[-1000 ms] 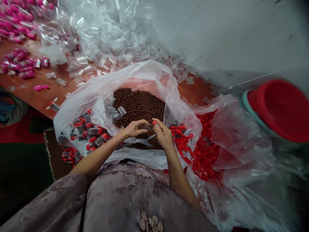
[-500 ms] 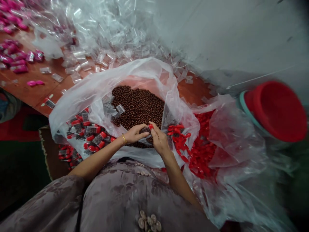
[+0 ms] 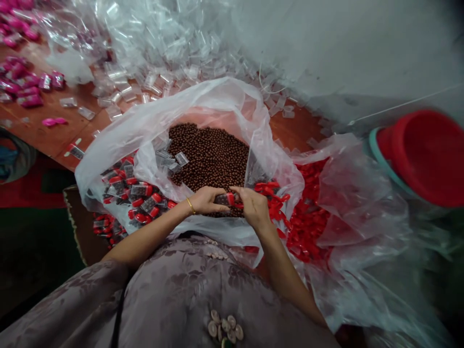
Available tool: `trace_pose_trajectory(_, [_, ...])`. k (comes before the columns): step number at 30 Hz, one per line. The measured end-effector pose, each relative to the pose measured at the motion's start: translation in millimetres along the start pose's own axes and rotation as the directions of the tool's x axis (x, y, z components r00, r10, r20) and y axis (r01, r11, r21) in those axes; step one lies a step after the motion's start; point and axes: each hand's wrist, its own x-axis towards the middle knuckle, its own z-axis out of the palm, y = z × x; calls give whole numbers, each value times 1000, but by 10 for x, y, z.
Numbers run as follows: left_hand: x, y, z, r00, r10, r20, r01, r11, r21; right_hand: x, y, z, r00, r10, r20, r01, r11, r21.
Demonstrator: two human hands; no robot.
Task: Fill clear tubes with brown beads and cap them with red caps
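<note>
My left hand (image 3: 207,200) is closed round a small clear container (image 3: 223,199) filled with dark beads, its red cap facing right. Close to that cap, my right hand (image 3: 254,207) has its fingers bent together on a red piece (image 3: 238,206). Both hands are over a heap of brown beads (image 3: 208,157) in an open white plastic bag (image 3: 145,118). Clear boxes (image 3: 181,158) lie on the left of the beads. Filled red-capped containers (image 3: 139,193) are piled farther left, and loose red caps (image 3: 273,198) lie just right of my right hand.
Many clear boxes (image 3: 155,82) and pink containers (image 3: 31,87) cover the back and left of the orange table (image 3: 54,137). More red caps (image 3: 308,212) fill a bag at right. A red tub (image 3: 427,157) stands far right; a cardboard box (image 3: 81,232) is at left.
My right hand has moved right, off the container's cap, and now has a red piece at its fingers. The container has turned more level in my left hand.
</note>
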Motion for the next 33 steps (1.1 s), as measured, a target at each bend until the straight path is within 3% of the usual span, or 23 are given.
trace_pose_trajectory(3, [15,51,12,991,28,134,-21,998,-52,82,5,84,968,188,-164,-129,939,318])
trace_pose_trajectory(6, [7,92,74,976,54,212,-37,996,-84,135,-13,214,941,320,-109,-211,808,550])
trace_pose_trajectory(8, [-8,128,114,976,47,213,-52,998,19,139,-12,272,936,345,-71,-248,788,563])
trace_pose_trajectory(11, [-20,209,147,985,12,171,-50,973,225,114,13,288,947,318,-35,-267,846,461])
trace_pose_trajectory(15, [-36,284,194,983,-75,165,9,930,367,89,46,257,989,149,18,-149,948,281])
trace_pose_trajectory(19, [-125,190,287,984,-95,150,22,904,427,67,69,351,988,35,151,-67,975,212])
trace_pose_trajectory(22, [-201,71,331,987,-95,130,24,886,464,32,68,540,981,105,162,-152,937,315])
trace_pose_trajectory(26, [-279,-1,285,990,-50,133,-6,919,394,38,75,650,936,314,158,-350,791,502])
trace_pose_trajectory(28, [-388,-24,209,996,-34,88,5,950,311,76,145,514,949,317,7,-291,861,417])
trace_pose_trajectory(30, [-616,-92,88,998,-63,-20,66,968,241,112,286,255,955,228,-192,-214,972,93])
trace_pose_trajectory(31, [-785,-154,10,990,-103,-98,122,969,215,122,380,104,950,185,-253,-221,967,-125])
trace_pose_trajectory(33, [-1229,-339,-168,928,-238,-285,295,939,176,117,592,-182,929,199,-313,-335,814,-475])
